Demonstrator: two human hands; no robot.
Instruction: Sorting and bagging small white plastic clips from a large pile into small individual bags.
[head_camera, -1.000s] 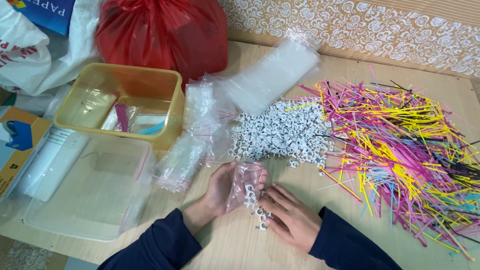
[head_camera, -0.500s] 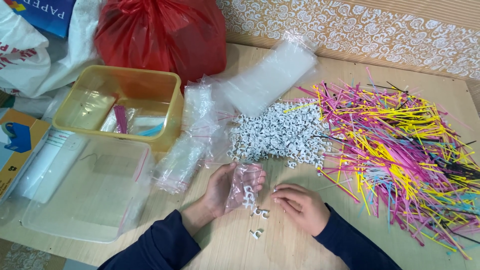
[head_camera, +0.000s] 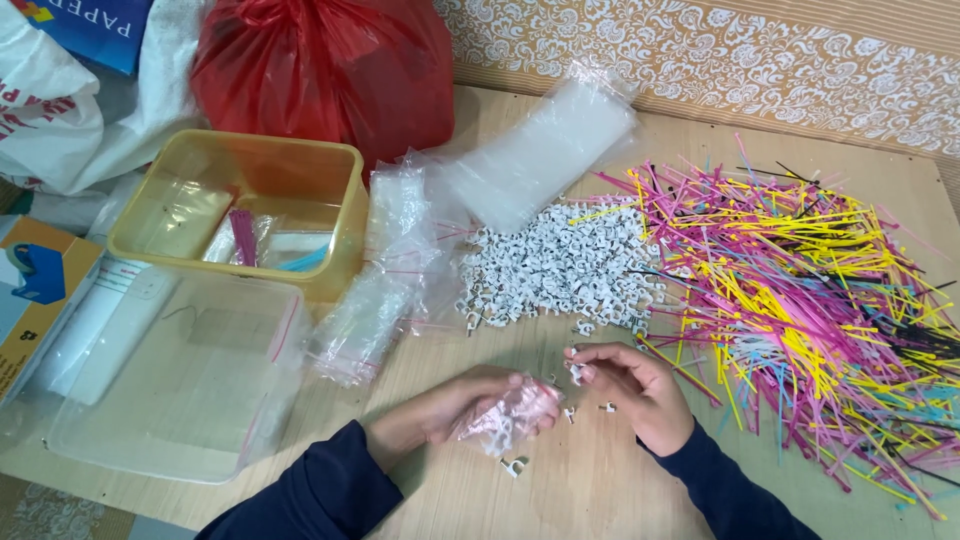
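Observation:
My left hand holds a small clear plastic bag with several white cable clips inside, low at the middle of the wooden table. My right hand is just right of it, its fingertips pinching one white clip. A few loose clips lie on the table between and below the hands. Just beyond the hands sits a large pile of white clips.
A heap of pink, yellow, blue and black cable ties covers the right side. Stacks of small clear bags and a bigger bundle lie behind. A yellow tub, a clear lid and a red bag stand left.
My right hand has moved up from the table's front edge towards the clip pile and now pinches a clip. The left hand with the bag has stayed almost still.

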